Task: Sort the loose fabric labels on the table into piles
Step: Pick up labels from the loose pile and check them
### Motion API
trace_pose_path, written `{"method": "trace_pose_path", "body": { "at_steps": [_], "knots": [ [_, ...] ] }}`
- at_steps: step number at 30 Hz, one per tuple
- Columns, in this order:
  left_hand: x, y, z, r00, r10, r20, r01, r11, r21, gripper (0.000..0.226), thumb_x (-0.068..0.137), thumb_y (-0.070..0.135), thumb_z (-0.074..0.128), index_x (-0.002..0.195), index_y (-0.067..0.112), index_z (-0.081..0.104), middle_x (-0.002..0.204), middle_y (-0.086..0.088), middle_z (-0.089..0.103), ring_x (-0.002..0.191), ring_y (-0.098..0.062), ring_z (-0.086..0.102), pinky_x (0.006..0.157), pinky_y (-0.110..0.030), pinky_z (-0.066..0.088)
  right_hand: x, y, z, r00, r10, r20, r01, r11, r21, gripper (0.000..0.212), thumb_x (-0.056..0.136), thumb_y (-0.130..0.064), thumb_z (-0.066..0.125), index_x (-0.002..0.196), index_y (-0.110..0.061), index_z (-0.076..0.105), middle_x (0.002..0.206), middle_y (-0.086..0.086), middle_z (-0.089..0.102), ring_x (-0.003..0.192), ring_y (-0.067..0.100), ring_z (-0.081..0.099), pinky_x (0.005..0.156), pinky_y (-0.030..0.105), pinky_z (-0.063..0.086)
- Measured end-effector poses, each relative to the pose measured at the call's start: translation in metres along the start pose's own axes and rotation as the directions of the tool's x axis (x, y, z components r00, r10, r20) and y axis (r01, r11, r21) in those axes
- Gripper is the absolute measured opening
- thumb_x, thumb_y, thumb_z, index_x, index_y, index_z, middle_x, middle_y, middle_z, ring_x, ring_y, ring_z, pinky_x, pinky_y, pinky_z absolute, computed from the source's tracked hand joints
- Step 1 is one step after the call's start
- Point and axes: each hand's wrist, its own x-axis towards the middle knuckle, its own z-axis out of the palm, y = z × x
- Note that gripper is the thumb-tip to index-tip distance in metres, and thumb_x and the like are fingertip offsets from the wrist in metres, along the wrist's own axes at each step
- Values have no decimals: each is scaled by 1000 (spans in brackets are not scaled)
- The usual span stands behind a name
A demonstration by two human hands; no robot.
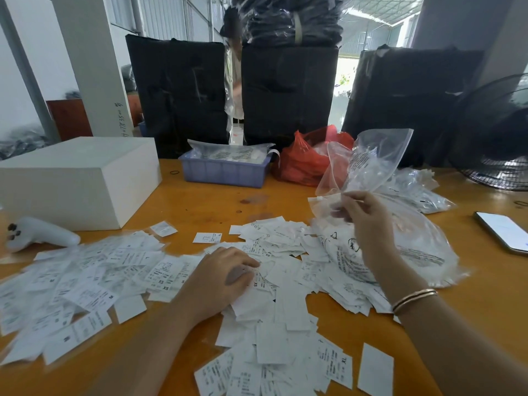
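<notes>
Several white fabric labels (274, 318) with black print lie loose across the orange table (200, 201). A flatter spread of labels (85, 275) covers the left side. My left hand (220, 278) rests palm down on the labels in the middle, its fingers curled over them. My right hand (363, 215) is raised at the right and pinches the edge of a clear plastic bag (368, 164) that stands up in the air. A larger printed plastic bag (411, 252) lies on the table under my right hand.
A white box (83, 178) stands at the left with a white handheld device (37, 232) in front. A blue tray (225, 170) and a red plastic bag (305, 161) sit at the back. A phone (503, 230) lies at the right edge, a black fan (500, 138) behind it.
</notes>
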Motion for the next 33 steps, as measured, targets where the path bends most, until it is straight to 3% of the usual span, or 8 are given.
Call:
{"method": "trace_pose_path", "body": {
  "at_steps": [5, 11, 15, 18, 23, 25, 29, 33],
  "knots": [
    [2, 8, -5, 988, -110, -112, 89, 980, -176, 12, 93, 34, 55, 102, 39, 63, 104, 30, 57, 104, 14, 48, 90, -16, 36, -39, -6, 38, 958, 102, 269, -147, 977, 156, 18, 91, -1, 55, 100, -16, 60, 80, -2, 72, 72, 12, 69, 65, 17, 54],
    [0, 15, -12, 979, -188, -84, 147, 922, -357, 66, 61, 91, 36, 89, 40, 66, 93, 28, 66, 98, 12, 53, 80, -15, 39, -71, 5, 74, 904, 74, 420, -110, 992, 63, 32, 86, 6, 58, 95, -24, 62, 89, -2, 68, 77, 9, 70, 70, 20, 52],
    [4, 16, -2, 948, -292, -123, 232, 904, -358, 21, 77, 52, 67, 74, 31, 70, 81, 17, 68, 81, 5, 58, 68, -15, 40, -76, 11, 79, 909, 57, 413, -78, 996, 33, 33, 83, -3, 66, 95, -34, 63, 95, -6, 65, 84, 8, 69, 72, 15, 50],
    [7, 16, -2, 894, -393, -218, 261, 848, -461, 7, 84, 24, 68, 79, 27, 67, 77, 20, 69, 78, 6, 61, 60, -5, 43, -76, 15, 77, 886, 56, 461, -66, 998, 6, 40, 85, 0, 63, 99, -38, 59, 99, -7, 60, 82, 6, 69, 73, 16, 50],
    [6, 14, -7, 841, -492, -222, 258, 727, -636, 5, 88, 9, 61, 83, 12, 60, 80, 12, 74, 77, 3, 67, 58, -4, 44, -74, 16, 72, 862, -26, 507, 193, 941, -279, 31, 88, -10, 60, 100, -40, 58, 106, -14, 55, 79, -4, 53, 73, 11, 43],
    [6, 12, -8, 828, -500, -253, 254, 737, -626, 6, 87, 9, 61, 83, 13, 61, 78, 14, 73, 75, 6, 65, 58, -6, 44, -71, 17, 71, 768, 27, 639, 379, 786, -489, 19, 89, -25, 58, 102, -35, 65, 110, -13, 55, 97, 1, 51, 90, 23, 38],
    [6, 9, -9, 802, -527, -280, 253, 725, -640, 13, 86, 11, 64, 81, 23, 67, 77, 10, 70, 77, -5, 63, 57, -7, 44, -71, 23, 71, 653, 150, 743, 621, 456, -638, 43, 84, -54, 53, 123, -37, 58, 118, -11, 51, 116, 11, 41, 99, 37, 22],
    [4, 11, -10, 811, -521, -266, 235, 707, -667, 21, 88, 16, 60, 76, 31, 70, 76, 16, 67, 71, 4, 58, 60, -10, 46, -72, 24, 72, 694, 77, 716, 583, 524, -621, 35, 83, -51, 56, 114, -35, 60, 114, -13, 52, 114, 9, 43, 96, 33, 18]
  ]
}}
